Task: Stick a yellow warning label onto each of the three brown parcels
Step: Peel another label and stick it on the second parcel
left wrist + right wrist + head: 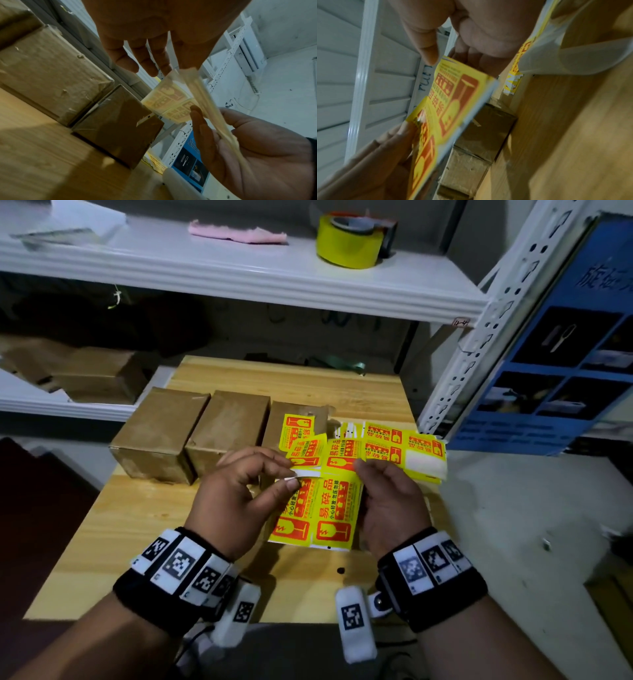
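Observation:
Three brown parcels stand side by side on the wooden table: left (157, 433), middle (229, 426) and right (294, 419), the last partly hidden behind labels. Both hands hold up a sheet of yellow warning labels (322, 508) in front of them. My left hand (293, 474) pinches the sheet's upper left edge between thumb and forefinger, where a white strip of backing shows. My right hand (363, 474) grips the sheet's right side, thumb on top. The left wrist view shows the sheet (171, 102) from behind. In the right wrist view its printed face (453, 101) is blurred.
More yellow label sheets (404, 450) lie on the table at the right, behind the hands. A white metal shelf (308, 289) above carries a yellow tape roll (352, 241) and a pink cloth (236, 234). A blue poster board (555, 337) leans at the right. Brown boxes (85, 374) sit on the lower left shelf.

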### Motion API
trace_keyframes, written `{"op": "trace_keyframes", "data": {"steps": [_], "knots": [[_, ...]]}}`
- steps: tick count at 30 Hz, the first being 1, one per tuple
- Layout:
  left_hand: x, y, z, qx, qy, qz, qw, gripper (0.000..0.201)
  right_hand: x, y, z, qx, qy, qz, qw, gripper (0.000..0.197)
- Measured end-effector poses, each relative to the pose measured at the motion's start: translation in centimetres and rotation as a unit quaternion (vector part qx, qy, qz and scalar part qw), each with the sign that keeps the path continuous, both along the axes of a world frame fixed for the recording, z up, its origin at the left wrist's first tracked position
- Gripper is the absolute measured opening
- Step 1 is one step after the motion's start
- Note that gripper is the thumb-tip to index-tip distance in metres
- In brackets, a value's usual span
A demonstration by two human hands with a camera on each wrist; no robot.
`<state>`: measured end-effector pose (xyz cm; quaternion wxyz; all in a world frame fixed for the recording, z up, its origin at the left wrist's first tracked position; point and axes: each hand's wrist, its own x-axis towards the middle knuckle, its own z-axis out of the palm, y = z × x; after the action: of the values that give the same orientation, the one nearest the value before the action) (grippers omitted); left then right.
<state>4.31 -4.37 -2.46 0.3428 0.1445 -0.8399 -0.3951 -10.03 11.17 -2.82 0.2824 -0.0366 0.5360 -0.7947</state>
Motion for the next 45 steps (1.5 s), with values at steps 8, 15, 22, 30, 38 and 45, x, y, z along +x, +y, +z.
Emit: {"op": "trace_keyframes", "data": {"steps": [8, 15, 22, 30, 38, 45], "knots": [[-0.5, 0.9, 0.3, 0.048, -0.010, 0.000, 0.999, 0.014, 0.2, 0.2, -0.7, 0.068, 0.112, 0.057, 0.990, 0.036], [-0.8, 1.2, 0.0, 0.069, 0.016, -0.056, 0.996, 0.016, -0.6, 0.2, -1.0, 0.058, 0.085, 0.032, 0.994, 0.032], [-0.6, 1.2, -0.4, 0.068, 0.030, -0.086, 0.993, 0.019, -1.6, 0.2, -2.0, 0.041, 0.042, 0.014, 0.998, 0.042], [-0.1, 1.2, -0.1, 0.074, 0.024, -0.112, 0.991, 0.018, -3.4, 1.1, -2.8, 0.067, 0.005, -0.022, 0.997, 0.021], [0.5, 1.4, 0.6, 0.072, 0.007, -0.138, 0.988, 0.018, -4.7, 1.9, -3.7, 0.125, -0.007, -0.058, 0.990, 0.015], [0.8, 1.3, 0.9, 0.108, 0.002, -0.150, 0.983, 0.015, -5.4, 3.0, -3.4, 0.132, 0.008, -0.087, 0.987, 0.011]]}}
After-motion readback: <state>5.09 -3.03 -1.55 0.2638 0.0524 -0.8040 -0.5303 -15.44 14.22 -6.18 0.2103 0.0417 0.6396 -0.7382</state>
